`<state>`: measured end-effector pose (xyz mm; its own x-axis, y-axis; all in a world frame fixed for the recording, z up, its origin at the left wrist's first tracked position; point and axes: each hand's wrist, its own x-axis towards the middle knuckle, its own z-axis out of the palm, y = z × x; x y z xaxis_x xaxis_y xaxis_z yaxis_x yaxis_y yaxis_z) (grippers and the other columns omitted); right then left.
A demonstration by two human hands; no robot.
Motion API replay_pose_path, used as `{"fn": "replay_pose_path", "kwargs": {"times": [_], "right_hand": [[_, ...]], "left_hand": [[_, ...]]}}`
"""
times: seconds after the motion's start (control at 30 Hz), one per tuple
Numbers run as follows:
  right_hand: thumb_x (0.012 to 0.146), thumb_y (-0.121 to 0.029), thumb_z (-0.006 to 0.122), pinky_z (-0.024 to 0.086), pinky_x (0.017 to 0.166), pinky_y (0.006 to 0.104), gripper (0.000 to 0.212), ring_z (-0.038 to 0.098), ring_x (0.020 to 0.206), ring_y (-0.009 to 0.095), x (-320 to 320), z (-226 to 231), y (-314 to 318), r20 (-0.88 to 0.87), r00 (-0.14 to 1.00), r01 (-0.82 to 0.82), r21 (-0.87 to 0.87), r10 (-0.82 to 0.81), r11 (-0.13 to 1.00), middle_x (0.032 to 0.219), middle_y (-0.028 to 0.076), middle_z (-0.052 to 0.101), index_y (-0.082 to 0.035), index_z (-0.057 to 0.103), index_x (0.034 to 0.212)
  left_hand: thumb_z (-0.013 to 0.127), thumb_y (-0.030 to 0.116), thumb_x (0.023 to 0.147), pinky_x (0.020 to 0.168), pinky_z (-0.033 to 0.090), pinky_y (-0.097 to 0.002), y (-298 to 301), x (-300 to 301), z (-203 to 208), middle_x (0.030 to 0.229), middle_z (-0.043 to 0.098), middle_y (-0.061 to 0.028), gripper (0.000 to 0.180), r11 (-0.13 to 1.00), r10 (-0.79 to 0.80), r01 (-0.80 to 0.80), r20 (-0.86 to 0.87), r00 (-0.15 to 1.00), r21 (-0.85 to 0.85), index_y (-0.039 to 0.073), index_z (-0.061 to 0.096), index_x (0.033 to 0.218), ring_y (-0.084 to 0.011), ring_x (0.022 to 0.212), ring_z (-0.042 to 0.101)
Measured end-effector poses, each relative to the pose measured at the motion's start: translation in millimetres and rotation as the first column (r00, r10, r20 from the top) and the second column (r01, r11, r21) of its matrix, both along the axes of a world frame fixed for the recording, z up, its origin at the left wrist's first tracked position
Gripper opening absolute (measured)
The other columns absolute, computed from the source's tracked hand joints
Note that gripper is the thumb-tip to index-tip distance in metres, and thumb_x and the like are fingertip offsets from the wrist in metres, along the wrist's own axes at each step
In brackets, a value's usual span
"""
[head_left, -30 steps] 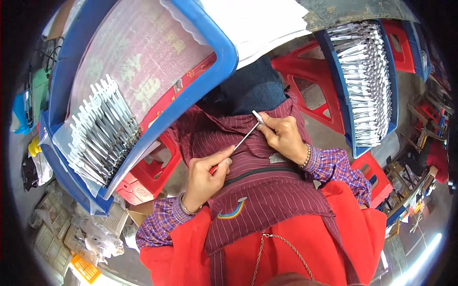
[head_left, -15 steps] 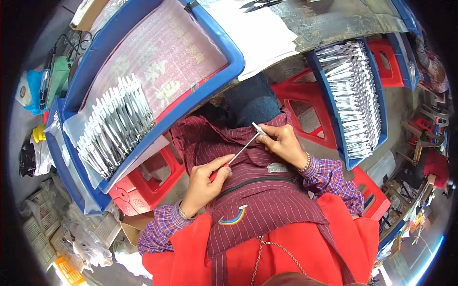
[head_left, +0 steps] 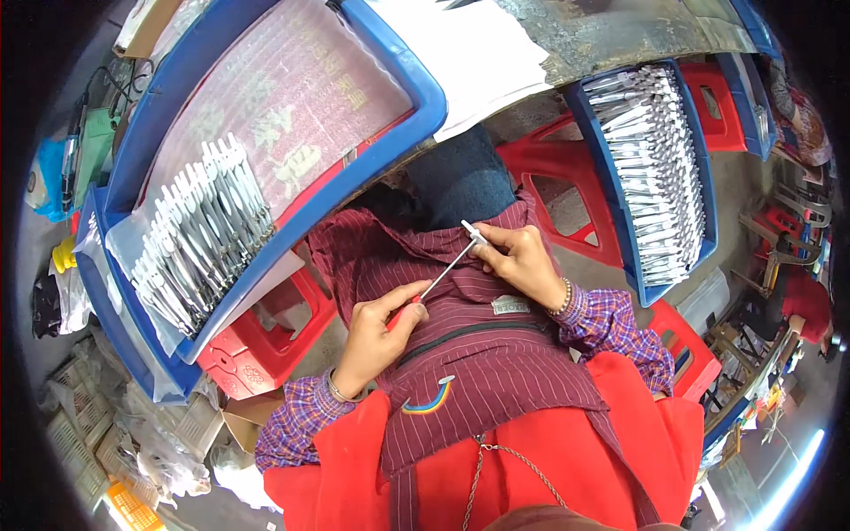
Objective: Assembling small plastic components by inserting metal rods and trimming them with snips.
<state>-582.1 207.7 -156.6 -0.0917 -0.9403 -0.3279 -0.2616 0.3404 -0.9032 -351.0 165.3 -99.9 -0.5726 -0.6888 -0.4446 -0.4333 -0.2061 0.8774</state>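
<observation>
My left hand (head_left: 370, 332) is closed round the red handle of a thin metal-shafted screwdriver (head_left: 449, 269), which slants up to the right over my lap. Between thumb and fingers, my right hand (head_left: 524, 264) pinches a small white-and-silver piece (head_left: 473, 232). The shaft's far end meets that piece; the exact contact is hidden by the fingers. Both hands hang above a striped maroon apron (head_left: 500, 376). To the left, a blue tray (head_left: 423, 78) carries a row of slender white-and-metal pieces (head_left: 208, 232), partly lying on a plastic sheet.
At the right, a second blue tray (head_left: 636, 257) is filled with similar slender pieces (head_left: 660, 177). Red stools (head_left: 580, 199) stand beneath and beside the trays. White paper (head_left: 478, 57) covers part of the worn table (head_left: 620, 40). Another person (head_left: 804, 310) is at the far right.
The view has shifted slightly, so the trays and hands sit a little differently in the picture. Both hands keep the same hold on the screwdriver and the small piece.
</observation>
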Motion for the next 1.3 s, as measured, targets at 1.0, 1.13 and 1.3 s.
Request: {"fn": "replay_pose_path", "kwargs": {"times": [1.0,1.13,1.3], "right_hand": [[0.077,-0.001,0.064,0.042,0.044,0.0343,0.022,0.059,0.05,0.03,11,-17,0,-0.241,0.971,-0.065,-0.216,0.011,0.974,0.062,0.023,0.054,0.006,0.063,0.098],[0.077,-0.002,0.06,0.041,0.045,0.0409,0.007,0.058,0.055,0.036,11,-10,-3,-0.226,0.974,-0.058,-0.242,0.002,0.969,0.058,0.022,0.053,0.002,0.056,0.082],[0.079,-0.004,0.063,0.044,0.045,0.0329,0.022,0.057,0.046,0.023,0,5,0,-0.118,0.993,-0.021,-0.118,0.007,0.993,0.054,0.013,0.055,0.003,0.06,0.099]], "left_hand": [[0.058,0.0,0.078,0.05,0.047,-0.0318,-10,-18,9,0.07,0.063,-0.0194,0.027,0.971,-0.075,0.107,0.154,0.985,-0.213,-0.003,0.064,0.104,-0.0235,0.055,0.063],[0.059,0.003,0.078,0.05,0.046,-0.0365,-8,-15,9,0.064,0.058,-0.0183,0.027,0.894,-0.142,0.226,0.234,0.962,-0.386,-0.002,0.063,0.104,-0.0301,0.053,0.059],[0.061,0.009,0.078,0.053,0.046,-0.038,-13,-12,12,0.069,0.06,-0.0167,0.027,0.883,-0.175,0.251,0.217,0.96,-0.396,0.0,0.063,0.104,-0.0301,0.058,0.06]]}}
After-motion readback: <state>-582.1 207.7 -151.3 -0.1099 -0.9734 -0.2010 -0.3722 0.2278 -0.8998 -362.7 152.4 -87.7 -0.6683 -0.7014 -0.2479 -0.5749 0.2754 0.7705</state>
